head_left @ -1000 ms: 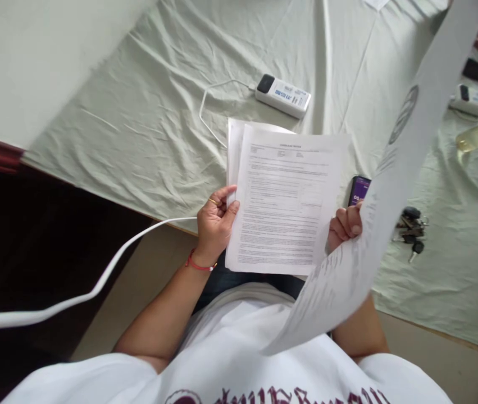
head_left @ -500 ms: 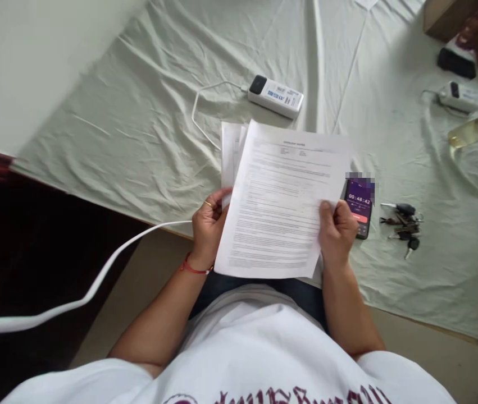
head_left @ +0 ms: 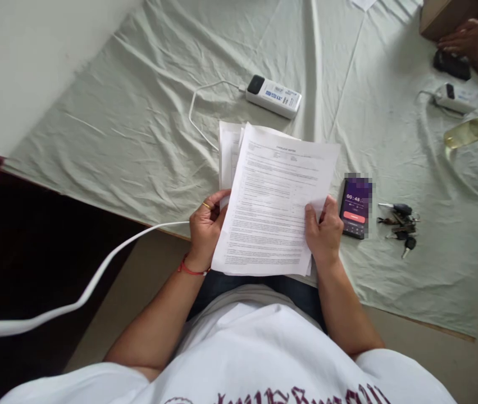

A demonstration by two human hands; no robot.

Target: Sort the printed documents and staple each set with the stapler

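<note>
Seen from above, a seated person in a white shirt (head_left: 239, 342) with dark red lettering holds papers (head_left: 276, 207) in both hands, over the near edge of a surface (head_left: 146, 134) covered in wrinkled pale green cloth. The top sheet is densely printed, its text too small to read, and it lies slightly askew; other sheets show past its upper left edge.

The left hand (head_left: 207, 224), with a gold ring (head_left: 206, 206) and a red band (head_left: 192, 269) at the wrist, has its grip clamped on the left side of the papers, the fingertips partly hidden by the top sheet. The right hand (head_left: 325, 230) has its grip clamped on the right edge, thumb on top.

Just right of that hand, a phone (head_left: 353, 210) lies with a lit purple screen and a timer, partly blurred. Keys (head_left: 401, 221) lie near it, farther right. Beyond the papers is a white power bank (head_left: 273, 97) with a thin white cable (head_left: 192, 106) running down towards them. A white cord (head_left: 95, 280) reaches from the left edge of view to the left hand.

At the upper right, another person's hand (head_left: 464, 42) is by a dark object (head_left: 451, 64), near a box (head_left: 445, 17) and a second power bank (head_left: 455, 99).
</note>
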